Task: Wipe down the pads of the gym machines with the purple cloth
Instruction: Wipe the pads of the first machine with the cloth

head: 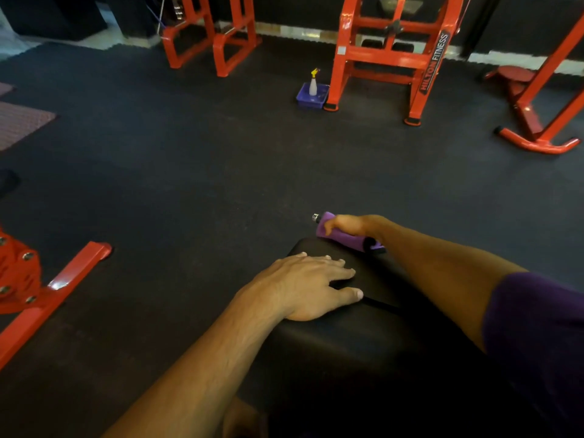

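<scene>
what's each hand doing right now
Left hand: open, flat on the black padded seat.
Right hand: gripping the purple cloth wrapped round a bar.

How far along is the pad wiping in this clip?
Done: nothing can be confirmed; no pad looks visibly wiped. In hand: the right hand grips the purple cloth wrapped round a handle at the far end of the black pad, while the left hand rests flat on it. Left: likely the red machines beyond, near the spray bottle.
</scene>
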Motion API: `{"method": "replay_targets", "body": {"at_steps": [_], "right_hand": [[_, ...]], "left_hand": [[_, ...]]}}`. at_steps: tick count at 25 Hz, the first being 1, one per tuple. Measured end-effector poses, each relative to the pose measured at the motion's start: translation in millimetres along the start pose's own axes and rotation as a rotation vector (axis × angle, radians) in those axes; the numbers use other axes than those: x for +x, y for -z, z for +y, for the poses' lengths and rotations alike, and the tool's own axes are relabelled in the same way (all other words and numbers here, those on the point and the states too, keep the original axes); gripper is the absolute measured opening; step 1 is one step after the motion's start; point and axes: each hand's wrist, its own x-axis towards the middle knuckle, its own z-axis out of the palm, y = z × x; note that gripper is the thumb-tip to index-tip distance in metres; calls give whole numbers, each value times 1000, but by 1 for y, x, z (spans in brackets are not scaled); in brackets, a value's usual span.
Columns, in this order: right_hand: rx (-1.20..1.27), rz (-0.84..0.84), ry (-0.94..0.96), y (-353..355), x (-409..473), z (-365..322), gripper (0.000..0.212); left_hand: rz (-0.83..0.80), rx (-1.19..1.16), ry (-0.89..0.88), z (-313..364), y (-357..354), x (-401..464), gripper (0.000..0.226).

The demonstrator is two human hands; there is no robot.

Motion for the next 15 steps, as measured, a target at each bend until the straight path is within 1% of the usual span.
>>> {"method": "replay_targets", "body": {"at_steps": [4, 5, 6, 10, 12, 15], "right_hand": [[59, -28, 81, -14, 6, -34, 64], [77, -23, 88, -15, 16, -36, 64], [97, -26, 56, -17, 16, -38, 64], [296, -50, 43, -24, 3, -60, 55], [403, -85, 48, -27, -5, -69, 60], [533, -58, 44, -30, -18, -74, 59]], "left_hand": [[10, -30, -30, -4, -2, 2, 65], [13, -35, -40, -6, -3, 4, 65], [16, -37, -51, -7, -4, 4, 65], [53, -24, -96, -3, -2, 2, 64], [72, -18, -110, 0, 0, 0, 62], [80, -18, -124, -1, 3, -5, 60]]}}
